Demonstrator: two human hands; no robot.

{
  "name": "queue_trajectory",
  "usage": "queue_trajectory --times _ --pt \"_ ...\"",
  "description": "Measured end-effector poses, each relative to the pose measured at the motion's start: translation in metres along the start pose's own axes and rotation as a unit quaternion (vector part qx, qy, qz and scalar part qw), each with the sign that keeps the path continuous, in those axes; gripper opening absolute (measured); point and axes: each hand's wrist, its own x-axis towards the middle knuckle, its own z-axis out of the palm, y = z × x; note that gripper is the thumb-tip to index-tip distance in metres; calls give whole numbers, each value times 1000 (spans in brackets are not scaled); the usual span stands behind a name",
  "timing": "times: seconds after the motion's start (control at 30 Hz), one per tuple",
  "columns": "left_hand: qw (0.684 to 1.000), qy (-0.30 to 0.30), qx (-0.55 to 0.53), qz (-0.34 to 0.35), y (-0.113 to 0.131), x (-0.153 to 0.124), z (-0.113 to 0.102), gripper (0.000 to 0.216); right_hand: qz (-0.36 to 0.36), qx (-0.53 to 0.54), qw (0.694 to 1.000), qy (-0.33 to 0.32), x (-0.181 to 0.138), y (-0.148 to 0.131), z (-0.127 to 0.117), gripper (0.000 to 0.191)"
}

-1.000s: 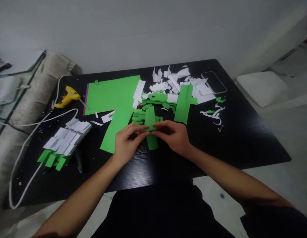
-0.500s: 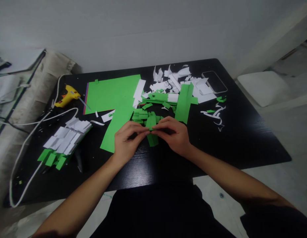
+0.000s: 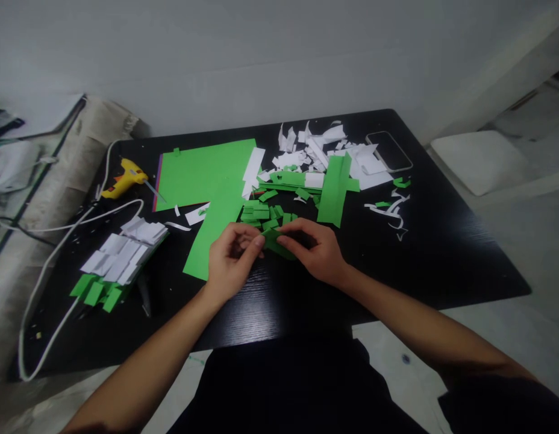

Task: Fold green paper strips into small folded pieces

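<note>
Between my two hands, just above the black table (image 3: 256, 301), is a green paper strip (image 3: 278, 244). My left hand (image 3: 232, 256) pinches its left end between thumb and forefinger, the other fingers curled. My right hand (image 3: 315, 248) holds the other side with the thumb on top. Right behind my fingers lies a pile of small folded green paper pieces (image 3: 256, 211). A large green sheet (image 3: 202, 175) spreads out behind my left hand. Past my right hand lies a wider creased green strip (image 3: 334, 190).
A yellow glue gun (image 3: 128, 179) rests at the left, its white cord (image 3: 44, 265) looping over the table's edge. Nearer stands a piece covered in white and green paper tabs (image 3: 126, 250). White paper scraps (image 3: 306, 150) and a phone-like dark slab (image 3: 390, 150) lie at the back right.
The green strip, earlier pinched at a crease and pointing toward me, has turned sideways and shows a flat face. My left thumb and fingers have shifted slightly left.
</note>
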Motion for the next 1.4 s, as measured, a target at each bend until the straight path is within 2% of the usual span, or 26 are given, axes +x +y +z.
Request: queue_trajectory --times 0.27,0.5,0.67,0.8,1.0,1.23,1.4 --pt "998 -30 50 -31 -5 0 -3 17 3 14 1000 -19 1 1 1 8" --pt "997 37 8 -73 -2 6 -6 25 101 70 992 -30 1 7 3 19" --pt "993 83 -40 -79 -12 10 -14 22 185 173 967 -37 3 7 4 33" --pt "991 79 -72 -85 -17 12 -16 22 188 195 962 -29 4 4 4 36" --pt "990 92 -37 -99 -12 15 -14 30 188 183 964 -38 4 2 4 37" --pt "991 96 -58 -76 -20 15 -18 17 185 183 965 -37 2 1 4 40" --pt "991 96 -60 -69 -19 14 -16 19 180 169 968 -39 1 1 4 41"
